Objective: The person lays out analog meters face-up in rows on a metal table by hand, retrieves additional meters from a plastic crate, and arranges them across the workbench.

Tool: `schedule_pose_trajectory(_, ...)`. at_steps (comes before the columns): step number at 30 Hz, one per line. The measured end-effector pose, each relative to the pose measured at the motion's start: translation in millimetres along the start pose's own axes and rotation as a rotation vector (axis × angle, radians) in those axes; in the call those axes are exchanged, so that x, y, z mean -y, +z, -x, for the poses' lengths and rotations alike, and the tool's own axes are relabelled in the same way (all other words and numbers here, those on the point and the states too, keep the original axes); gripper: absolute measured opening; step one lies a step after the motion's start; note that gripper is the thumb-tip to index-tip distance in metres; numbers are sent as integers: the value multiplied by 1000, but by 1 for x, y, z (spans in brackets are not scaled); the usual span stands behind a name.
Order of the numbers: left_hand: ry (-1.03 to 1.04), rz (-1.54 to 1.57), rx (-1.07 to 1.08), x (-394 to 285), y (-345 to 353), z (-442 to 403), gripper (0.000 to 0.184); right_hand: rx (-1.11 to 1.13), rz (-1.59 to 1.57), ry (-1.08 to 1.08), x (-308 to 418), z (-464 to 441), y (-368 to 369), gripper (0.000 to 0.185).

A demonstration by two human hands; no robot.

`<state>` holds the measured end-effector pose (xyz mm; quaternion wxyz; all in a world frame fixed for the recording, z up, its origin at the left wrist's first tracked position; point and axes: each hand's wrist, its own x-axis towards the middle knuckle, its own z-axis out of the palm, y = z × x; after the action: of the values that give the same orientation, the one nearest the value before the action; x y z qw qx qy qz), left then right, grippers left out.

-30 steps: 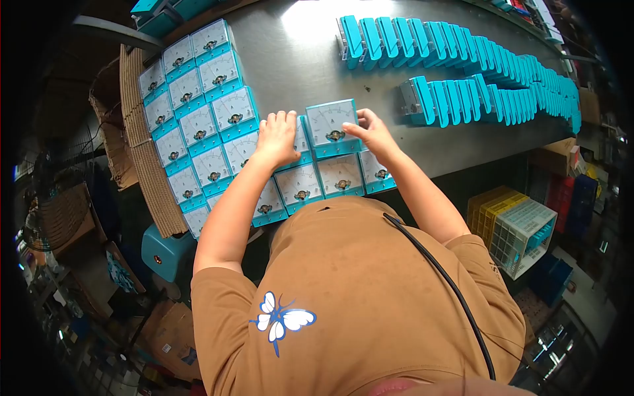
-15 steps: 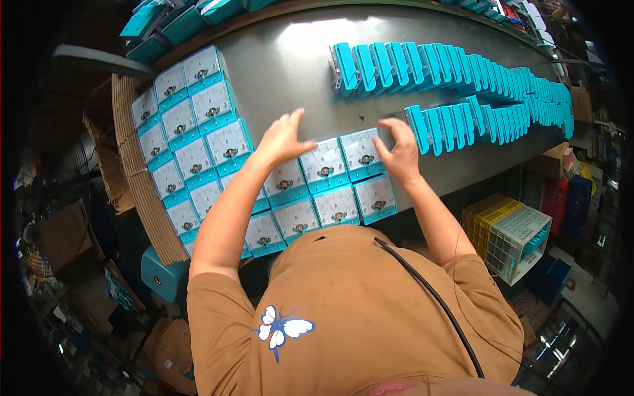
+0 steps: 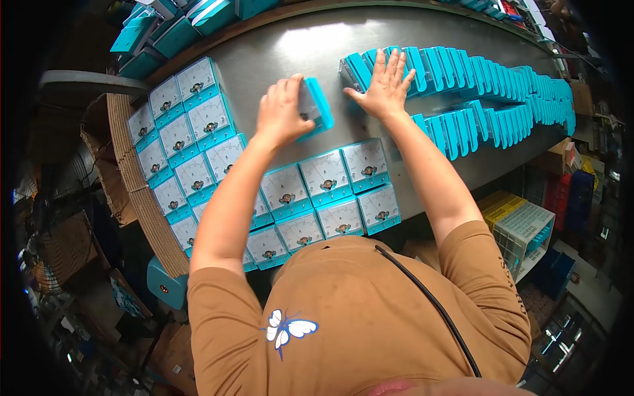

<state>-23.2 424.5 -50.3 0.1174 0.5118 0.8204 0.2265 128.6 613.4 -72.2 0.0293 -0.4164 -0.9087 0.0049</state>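
Note:
My left hand [image 3: 282, 113] grips a teal-backed panel meter [image 3: 319, 105], which is tilted on edge above the metal table. My right hand [image 3: 386, 84] lies with fingers spread over the near end of the upper row of standing teal meters [image 3: 449, 68]. Below my hands, meters with white dials [image 3: 323, 173] lie face up in two rows near my body. More face-up meters [image 3: 193, 175] form a block at the left. A second row of standing meters [image 3: 508, 123] runs to the right, below the upper one.
Stacked cardboard sheets [image 3: 155, 211] line the table's left edge. The metal table [image 3: 264, 56] shines under a lamp. More teal cases [image 3: 178, 33] are heaped at the top left. A white and yellow crate [image 3: 518, 224] stands at the lower right, and a teal stool [image 3: 166, 284] at the lower left.
A meter placed in the upper near row has been let go by my right hand, which moved up to the standing row. My left hand has moved up and now holds another meter.

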Motion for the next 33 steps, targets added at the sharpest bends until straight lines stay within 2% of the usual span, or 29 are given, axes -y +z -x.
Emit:
schedule_pose_trajectory(1,7,-120,105,7,-15,11,86,11,107,-19,4,1,-7,118)
schedule_pose_trajectory(2,5,-164,204,13,-22,24,86,-74,32,-98,5,2,-16,111)
schedule_pose_trajectory(4,0,-249,389,23,-34,44,87,-16,-45,-203,2,0,-12,107)
schedule_pose_trajectory(5,-15,-255,368,27,-34,50,87,9,-81,-256,1,-3,-11,105)
schedule_pose_trajectory(6,-28,-259,345,32,-29,56,88,-60,-144,-290,4,-1,-15,101)
schedule_pose_trajectory(10,-69,-284,314,39,-14,64,96,151,-803,-60,22,25,-12,92)
schedule_pose_trajectory(11,-81,-303,316,36,-11,64,97,289,-1112,29,29,38,-2,86)
schedule_pose_trajectory(13,-120,-352,323,35,-5,62,103,571,-1343,125,45,61,3,72)
schedule_pose_trajectory(16,-165,-362,380,30,-8,55,110,582,-1359,253,42,72,11,67)
schedule_pose_trajectory(17,-177,-352,406,28,-10,53,113,519,-1376,250,28,73,6,64)
schedule_pose_trajectory(19,-181,-372,415,25,-8,52,115,221,-1509,292,11,75,0,62)
schedule_pose_trajectory(20,-178,-381,420,23,-7,51,116,59,-1430,222,-4,74,11,66)
schedule_pose_trajectory(21,-194,-378,439,19,-8,50,110,-146,-1053,171,-10,72,11,69)
schedule_pose_trajectory(23,-215,-377,477,9,-13,47,100,29,-805,247,-18,82,15,71)
schedule_pose_trajectory(24,-210,-392,470,13,-9,47,99,135,-718,213,-17,86,18,69)
schedule_pose_trajectory(25,-213,-393,477,14,-8,46,98,222,-719,244,-11,90,9,66)
schedule_pose_trajectory(27,-211,-398,495,12,-9,45,96,5,-326,0,-19,108,35,61)
schedule_pose_trajectory(28,-202,-385,454,2,-13,46,89,41,-452,-24,-23,113,9,55)
schedule_pose_trajectory(31,117,-110,70,-22,14,48,85,-168,-636,-220,-70,120,-45,52)
schedule_pose_trajectory(32,186,4,73,-35,27,43,84,-352,-486,-154,-86,122,-61,50)
schedule_pose_trajectory(33,250,119,78,-56,40,38,84,-368,-389,24,-103,126,-63,55)
